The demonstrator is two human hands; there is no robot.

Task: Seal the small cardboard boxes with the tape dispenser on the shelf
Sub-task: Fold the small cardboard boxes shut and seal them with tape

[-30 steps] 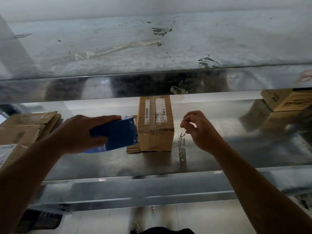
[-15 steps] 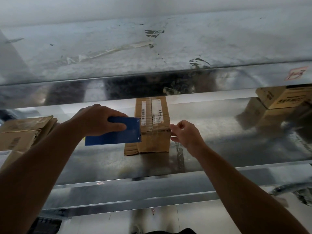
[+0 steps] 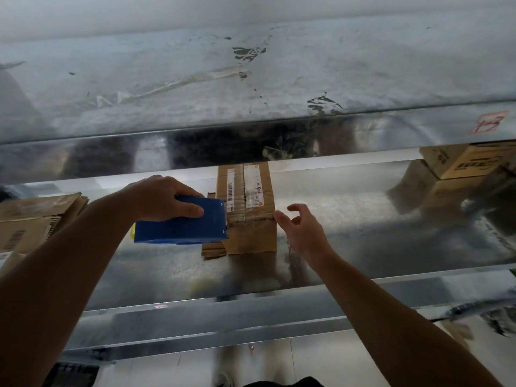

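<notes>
2 hands are at work on the shelf [image 3: 363, 233], and I start with my left hand [image 3: 160, 198]: its grip is closed around the blue tape dispenser [image 3: 181, 223], fingers wrapped over the top edge, thumb side toward me. A second ago the dispenser sat lower and clear of the carton; now I have lifted it and pushed it right, so its front edge meets the left part of the small cardboard box [image 3: 248, 208] at the near top edge. I read that as the tape being set for a pull, though I cannot see the tape itself against the cardboard.

My right hand [image 3: 303, 233] has changed too. It was curled loosely and well off to the right; now it is open, fingers spread, holding nothing, its fingertips touching or just short of the box's near right corner. I judge it is there to steady the carton while the dispenser drags.

Box position: it stands in the middle of the shelf, under the lip of the upper shelf [image 3: 251, 141]. Its long axis runs away from me toward the back wall, 1 short end facing me, the labelled top face up with its centre seam along that same axis. The dispenser lies crosswise to it, nose pointing right.

Flattened cartons [image 3: 33, 216] lie at the left; another box [image 3: 469, 160] sits far right.
</notes>
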